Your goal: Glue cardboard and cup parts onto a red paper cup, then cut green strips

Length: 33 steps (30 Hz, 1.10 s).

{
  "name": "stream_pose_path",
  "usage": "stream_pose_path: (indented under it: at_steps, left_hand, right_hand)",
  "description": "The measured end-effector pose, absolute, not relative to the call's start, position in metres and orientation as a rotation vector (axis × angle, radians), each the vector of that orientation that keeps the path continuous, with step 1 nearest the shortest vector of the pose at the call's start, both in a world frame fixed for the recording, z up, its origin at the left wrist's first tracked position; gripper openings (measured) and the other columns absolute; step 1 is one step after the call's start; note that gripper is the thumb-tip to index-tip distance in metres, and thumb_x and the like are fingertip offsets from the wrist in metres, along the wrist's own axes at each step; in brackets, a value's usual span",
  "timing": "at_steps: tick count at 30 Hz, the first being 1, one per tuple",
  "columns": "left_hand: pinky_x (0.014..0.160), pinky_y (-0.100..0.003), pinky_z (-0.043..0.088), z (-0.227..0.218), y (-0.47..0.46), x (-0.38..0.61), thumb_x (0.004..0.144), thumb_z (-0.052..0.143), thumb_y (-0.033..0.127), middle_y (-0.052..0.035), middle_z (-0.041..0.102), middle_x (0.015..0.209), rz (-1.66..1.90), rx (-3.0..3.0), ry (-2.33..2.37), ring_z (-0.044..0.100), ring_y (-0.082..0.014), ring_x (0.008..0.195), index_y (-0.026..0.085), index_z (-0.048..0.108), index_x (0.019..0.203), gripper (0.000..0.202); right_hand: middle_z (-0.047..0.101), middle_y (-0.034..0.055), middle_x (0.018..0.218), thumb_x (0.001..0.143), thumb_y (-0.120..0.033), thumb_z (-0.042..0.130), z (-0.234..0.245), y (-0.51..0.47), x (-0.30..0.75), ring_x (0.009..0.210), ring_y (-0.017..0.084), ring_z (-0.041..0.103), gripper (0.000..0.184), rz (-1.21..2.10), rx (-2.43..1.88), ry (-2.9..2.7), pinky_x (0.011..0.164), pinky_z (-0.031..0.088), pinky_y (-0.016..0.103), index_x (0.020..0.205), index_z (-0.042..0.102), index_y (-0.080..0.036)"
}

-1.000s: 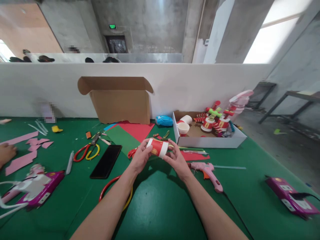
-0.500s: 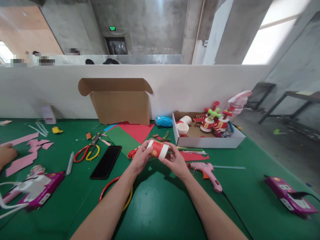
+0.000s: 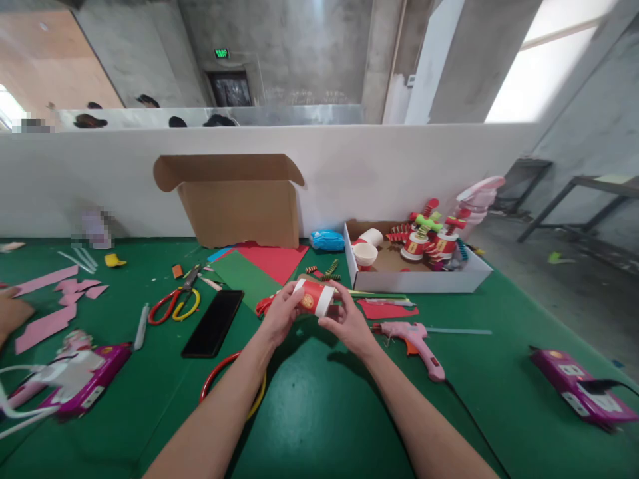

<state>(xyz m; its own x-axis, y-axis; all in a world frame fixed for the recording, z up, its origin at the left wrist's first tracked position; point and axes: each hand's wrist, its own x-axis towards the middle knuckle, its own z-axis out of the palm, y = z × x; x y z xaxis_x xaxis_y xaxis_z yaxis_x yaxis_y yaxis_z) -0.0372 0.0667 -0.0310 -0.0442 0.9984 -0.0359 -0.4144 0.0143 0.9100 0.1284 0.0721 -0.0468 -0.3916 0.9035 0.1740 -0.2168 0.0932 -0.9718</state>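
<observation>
A red paper cup with a white rim and a gold mark lies on its side between my two hands, a little above the green table. My left hand grips its left end with fingers curled round it. My right hand pinches the right, white-rimmed end. Red scissors handles poke out just under my left hand. A pink glue gun lies on the table right of my right hand.
White box with finished cup figures and paper cups at right. Open cardboard box at the back wall. Black phone, red-and-yellow scissors, red and green paper sheets, purple power strips, pink paper scraps and another person's hand at left.
The cup and both hands have stayed in nearly the same place; my right hand's fingers have shifted slightly along the cup's rim end.
</observation>
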Motion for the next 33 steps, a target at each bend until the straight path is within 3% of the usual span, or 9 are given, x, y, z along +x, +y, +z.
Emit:
stream_pose_path:
  at_steps: [2, 5, 7, 11, 15, 23, 29, 33]
  left_hand:
    - [0.064, -0.025, 0.051, -0.032, 0.068, -0.037, 0.061, 0.081, 0.053, -0.0028, 0.07, 0.084, 1.394, 0.829, 0.956, 0.064, -0.0142, 0.069, 0.016, 0.062, 0.093, 0.053]
    - [0.062, -0.025, 0.051, -0.034, 0.068, -0.038, 0.061, 0.08, 0.058, -0.0029, 0.068, 0.082, 1.387, 0.839, 0.97, 0.062, -0.014, 0.068, 0.016, 0.061, 0.094, 0.057]
    - [0.06, -0.024, 0.051, -0.033, 0.066, -0.038, 0.061, 0.078, 0.059, -0.0017, 0.067, 0.082, 1.382, 0.867, 0.976, 0.061, -0.0134, 0.067, 0.018, 0.06, 0.099, 0.059]
    - [0.054, -0.021, 0.048, -0.028, 0.062, -0.037, 0.064, 0.079, 0.054, 0.0003, 0.065, 0.087, 1.356, 0.951, 0.984, 0.059, -0.012, 0.066, 0.022, 0.055, 0.115, 0.065]
    - [0.051, -0.02, 0.047, -0.023, 0.06, -0.036, 0.064, 0.079, 0.052, 0.0004, 0.064, 0.087, 1.358, 0.983, 1.017, 0.057, -0.0111, 0.064, 0.021, 0.057, 0.11, 0.06]
    - [0.053, -0.02, 0.048, -0.027, 0.061, -0.038, 0.066, 0.078, 0.049, -0.0006, 0.064, 0.092, 1.344, 1.024, 1.024, 0.058, -0.0119, 0.067, 0.021, 0.057, 0.113, 0.058]
    - [0.055, -0.02, 0.049, -0.029, 0.061, -0.037, 0.066, 0.079, 0.048, -0.0039, 0.063, 0.108, 1.336, 1.03, 1.022, 0.06, -0.0124, 0.073, 0.021, 0.057, 0.111, 0.056]
    - [0.054, -0.02, 0.049, -0.029, 0.061, -0.035, 0.066, 0.079, 0.048, -0.0017, 0.064, 0.101, 1.335, 1.014, 1.009, 0.059, -0.0116, 0.071, 0.021, 0.057, 0.109, 0.055]
  right_hand:
    - [0.046, 0.0125, 0.141, 0.061, -0.037, 0.087, -0.045, 0.07, 0.129, 0.112, 0.026, 0.06, 0.096, 1.412, -0.747, -1.48, 0.093, 0.053, 0.041, 0.142, 0.036, -0.029]
    - [0.041, 0.0118, 0.145, 0.067, -0.035, 0.083, -0.042, 0.069, 0.13, 0.113, 0.025, 0.058, 0.084, 1.335, -0.778, -1.534, 0.094, 0.052, 0.041, 0.14, 0.041, -0.03]
    - [0.044, 0.0105, 0.141, 0.07, -0.036, 0.08, -0.043, 0.069, 0.13, 0.109, 0.023, 0.06, 0.077, 1.366, -0.774, -1.512, 0.093, 0.053, 0.04, 0.137, 0.043, -0.03]
    - [0.051, 0.0088, 0.131, 0.068, -0.038, 0.082, -0.047, 0.072, 0.13, 0.107, 0.022, 0.062, 0.082, 1.491, -0.737, -1.435, 0.093, 0.053, 0.04, 0.138, 0.041, -0.031]
    - [0.053, 0.009, 0.13, 0.066, -0.038, 0.083, -0.046, 0.074, 0.131, 0.112, 0.023, 0.06, 0.083, 1.551, -0.718, -1.364, 0.096, 0.05, 0.04, 0.137, 0.042, -0.03]
    - [0.06, 0.0079, 0.124, 0.068, -0.037, 0.081, -0.045, 0.074, 0.13, 0.109, 0.023, 0.061, 0.056, 1.535, -0.759, -1.294, 0.093, 0.051, 0.038, 0.115, 0.054, -0.026]
    - [0.063, 0.008, 0.119, 0.067, -0.034, 0.079, -0.043, 0.073, 0.133, 0.106, 0.024, 0.063, 0.052, 1.532, -0.784, -1.32, 0.093, 0.051, 0.041, 0.112, 0.053, -0.025]
    - [0.064, 0.0077, 0.117, 0.067, -0.035, 0.079, -0.045, 0.075, 0.133, 0.106, 0.024, 0.063, 0.054, 1.561, -0.786, -1.306, 0.092, 0.052, 0.04, 0.113, 0.053, -0.024]
